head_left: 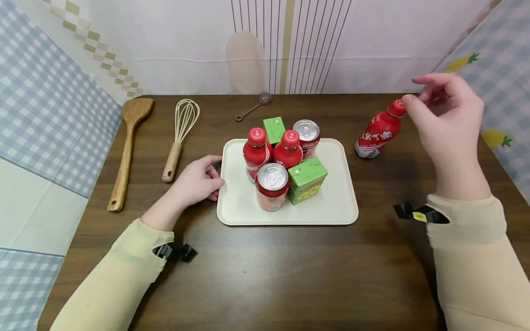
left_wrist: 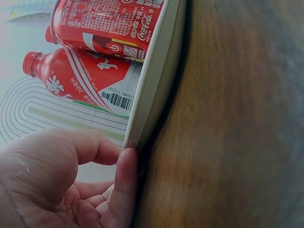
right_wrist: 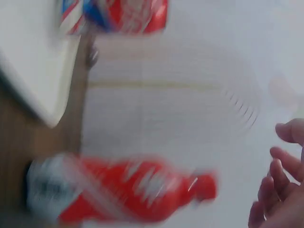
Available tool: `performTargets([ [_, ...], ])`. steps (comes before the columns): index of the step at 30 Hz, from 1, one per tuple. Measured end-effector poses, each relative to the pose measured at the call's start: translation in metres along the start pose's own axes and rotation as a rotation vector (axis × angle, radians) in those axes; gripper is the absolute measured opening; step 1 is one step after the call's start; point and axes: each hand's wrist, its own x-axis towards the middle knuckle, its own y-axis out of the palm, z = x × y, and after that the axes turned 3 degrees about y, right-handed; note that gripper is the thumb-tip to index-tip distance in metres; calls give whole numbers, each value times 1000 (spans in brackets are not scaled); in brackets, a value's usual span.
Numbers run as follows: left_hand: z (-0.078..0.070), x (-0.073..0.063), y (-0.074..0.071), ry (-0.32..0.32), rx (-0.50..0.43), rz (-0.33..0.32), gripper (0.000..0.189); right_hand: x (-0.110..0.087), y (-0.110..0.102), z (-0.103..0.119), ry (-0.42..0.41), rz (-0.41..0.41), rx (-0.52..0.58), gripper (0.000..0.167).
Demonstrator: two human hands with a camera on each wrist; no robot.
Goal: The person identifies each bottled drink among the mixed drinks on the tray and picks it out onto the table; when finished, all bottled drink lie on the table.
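Observation:
My left hand [head_left: 198, 181] pinches the left rim of a cream tray [head_left: 335, 209]; the left wrist view shows thumb and finger at that rim. On the tray stand two red bottles, one at left [head_left: 256, 154] and one in the middle [head_left: 288, 151], plus a front can [head_left: 272, 186], a rear can [head_left: 307, 138], a front green drink carton [head_left: 307, 180] and a rear green carton [head_left: 274, 130]. Right of the tray, another red bottle [head_left: 378, 131] stands on the table. My right hand [head_left: 451, 110] hovers by its cap, fingers loosely bent; the right wrist view shows a gap between them.
A wooden spatula [head_left: 127, 151] and a whisk [head_left: 178, 142] lie at the left of the dark wooden table [head_left: 290, 276]. Behind the tray lies a small brown measuring spoon [head_left: 254, 106]. A patterned cloth [head_left: 186, 46] hangs along the back edge.

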Motion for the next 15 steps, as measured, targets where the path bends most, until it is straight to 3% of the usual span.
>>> performTargets([
  [2, 0, -1, -2, 0, 1, -4, 65, -7, 12, 11, -96, 53, 136, 24],
  [5, 1, -1, -3, -3, -4, -8, 65, -16, 29, 21, -100, 237, 218, 25],
  [11, 1, 1, -1, 5, -14, -5, 65, -27, 63, 32, -71, 555, -2, 38],
  [15, 0, 1, 1, 12, -18, -10, 65, -30, 83, 34, -50, 710, -117, 44],
])
